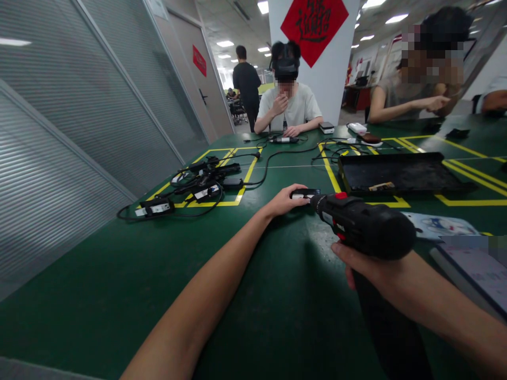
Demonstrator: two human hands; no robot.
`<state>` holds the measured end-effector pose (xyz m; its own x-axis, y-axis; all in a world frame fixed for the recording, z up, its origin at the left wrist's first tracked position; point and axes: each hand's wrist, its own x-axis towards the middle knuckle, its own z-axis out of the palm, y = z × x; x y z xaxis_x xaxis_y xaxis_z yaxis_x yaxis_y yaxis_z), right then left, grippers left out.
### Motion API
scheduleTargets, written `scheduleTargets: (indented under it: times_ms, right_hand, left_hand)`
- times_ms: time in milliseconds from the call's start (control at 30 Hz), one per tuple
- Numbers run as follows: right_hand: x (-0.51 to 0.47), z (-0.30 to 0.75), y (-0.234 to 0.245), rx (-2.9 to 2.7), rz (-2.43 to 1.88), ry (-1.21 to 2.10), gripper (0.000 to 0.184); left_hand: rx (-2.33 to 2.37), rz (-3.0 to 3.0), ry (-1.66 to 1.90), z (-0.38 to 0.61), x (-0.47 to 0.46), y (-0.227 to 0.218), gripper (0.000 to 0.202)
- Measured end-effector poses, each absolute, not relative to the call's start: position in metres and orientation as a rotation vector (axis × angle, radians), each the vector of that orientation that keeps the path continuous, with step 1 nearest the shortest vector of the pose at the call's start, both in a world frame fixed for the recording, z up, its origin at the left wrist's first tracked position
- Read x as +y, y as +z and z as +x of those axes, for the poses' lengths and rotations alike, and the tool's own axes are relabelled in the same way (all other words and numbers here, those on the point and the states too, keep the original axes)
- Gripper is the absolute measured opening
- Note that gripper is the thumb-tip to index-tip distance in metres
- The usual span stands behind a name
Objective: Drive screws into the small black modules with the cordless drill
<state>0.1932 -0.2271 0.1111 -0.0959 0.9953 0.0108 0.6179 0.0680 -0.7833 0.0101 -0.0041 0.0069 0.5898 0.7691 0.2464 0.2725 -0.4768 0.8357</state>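
Hiding part of a small black-and-white box (312, 192), your left hand (285, 200) pinches it at the drill's front end; any contact is unclear. Your right hand (382, 272) curls around the handle, fingers mostly hidden, base cut off. The black, red-trimmed drill (366, 224) points forward-left over the green table (253, 295), long axis slanting; the box's runs sideways.

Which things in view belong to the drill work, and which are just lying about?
In use:
- drill, in the right hand
- small block, held by the left hand

Apparently just lying about:
- black tray
- adapters
- flat blue item
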Motion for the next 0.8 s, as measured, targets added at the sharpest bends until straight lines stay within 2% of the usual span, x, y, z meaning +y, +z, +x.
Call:
scheduleTargets:
  times_ms: [100, 500, 800]
  right_hand:
    - [-0.227, 0.194, 0.11, -1.782, -1.736, 0.921, 0.047]
    - [-0.229, 0.223, 0.081, -1.778, -1.767, 1.033, 0.044]
    - [-0.232, 0.219, 0.095, -1.726, -1.652, 1.12, 0.036]
  left_hand:
    - [0.855, 2.032, 0.781, 0.011, -0.006, 0.01, 0.052]
    - [0.846, 2.009, 0.765, 0.01, -0.008, 0.011, 0.055]
    - [0.899, 2.054, 0.741, 0.009, -0.011, 0.016, 0.055]
